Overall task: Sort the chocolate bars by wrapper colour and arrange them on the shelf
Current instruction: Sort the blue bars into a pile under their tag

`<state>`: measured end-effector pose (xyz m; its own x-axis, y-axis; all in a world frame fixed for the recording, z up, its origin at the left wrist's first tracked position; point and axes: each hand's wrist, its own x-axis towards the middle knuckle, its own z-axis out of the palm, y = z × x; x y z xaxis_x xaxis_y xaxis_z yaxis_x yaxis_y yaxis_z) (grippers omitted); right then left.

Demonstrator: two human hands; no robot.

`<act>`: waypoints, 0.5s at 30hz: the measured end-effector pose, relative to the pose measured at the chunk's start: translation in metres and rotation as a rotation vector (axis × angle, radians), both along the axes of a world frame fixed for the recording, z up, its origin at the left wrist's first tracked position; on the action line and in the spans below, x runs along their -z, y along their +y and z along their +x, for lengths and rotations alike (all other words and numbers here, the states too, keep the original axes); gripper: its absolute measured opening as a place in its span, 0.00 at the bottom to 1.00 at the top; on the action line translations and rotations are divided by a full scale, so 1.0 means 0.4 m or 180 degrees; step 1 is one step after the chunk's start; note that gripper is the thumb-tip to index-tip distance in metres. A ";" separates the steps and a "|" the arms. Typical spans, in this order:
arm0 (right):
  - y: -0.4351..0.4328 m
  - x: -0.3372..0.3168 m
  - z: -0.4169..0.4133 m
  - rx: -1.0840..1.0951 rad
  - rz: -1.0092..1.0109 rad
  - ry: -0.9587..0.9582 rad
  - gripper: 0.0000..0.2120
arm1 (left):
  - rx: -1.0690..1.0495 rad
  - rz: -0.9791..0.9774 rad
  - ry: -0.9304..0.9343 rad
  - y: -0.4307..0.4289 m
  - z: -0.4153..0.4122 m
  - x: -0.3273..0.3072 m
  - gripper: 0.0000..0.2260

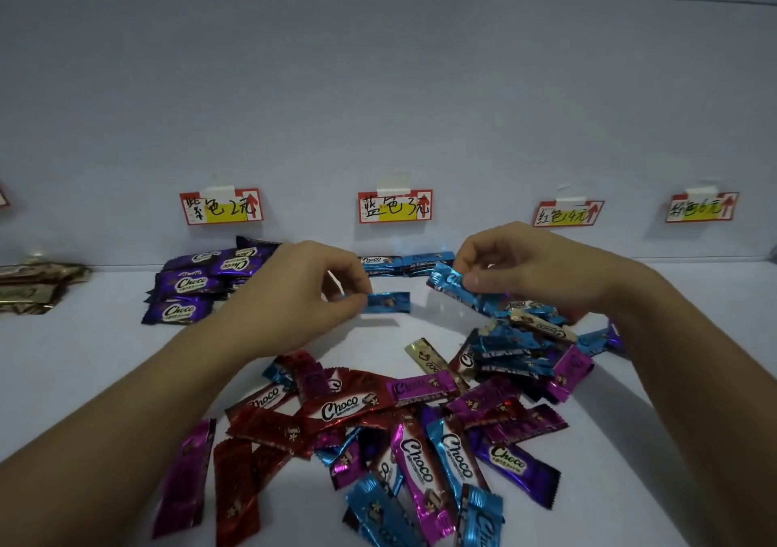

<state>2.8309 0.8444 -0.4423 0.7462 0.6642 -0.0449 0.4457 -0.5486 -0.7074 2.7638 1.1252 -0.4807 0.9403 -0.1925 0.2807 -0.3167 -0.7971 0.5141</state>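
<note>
Left hand (294,294) pinches a blue foil bar (389,302) (crimped ends); right hand (525,264) pinches another blue bar (452,283), tilted.

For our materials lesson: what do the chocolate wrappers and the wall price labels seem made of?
Blue bar in the left hand, like the rest: probably metallised plastic film or foil, glossy; it glints and crinkles. Price labels: apparently matt paper, handwritten, taped up.
</note>
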 end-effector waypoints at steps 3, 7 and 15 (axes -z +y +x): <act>0.019 0.043 0.035 0.0708 -0.0132 -0.0889 0.02 | -0.0541 0.0247 -0.0499 0.005 0.037 0.023 0.05; 0.058 0.085 0.062 0.1153 -0.0010 -0.1631 0.01 | -0.0598 0.0224 -0.0538 0.008 0.092 0.028 0.04; 0.096 0.131 0.082 0.0835 -0.1008 -0.1904 0.07 | -0.0250 0.1049 -0.0714 -0.003 0.114 0.077 0.04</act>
<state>2.8639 0.8827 -0.4949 0.8362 0.4827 0.2603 0.5323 -0.8286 -0.1733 2.8093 1.1239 -0.5114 0.8781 -0.2366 0.4159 -0.3236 -0.9339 0.1520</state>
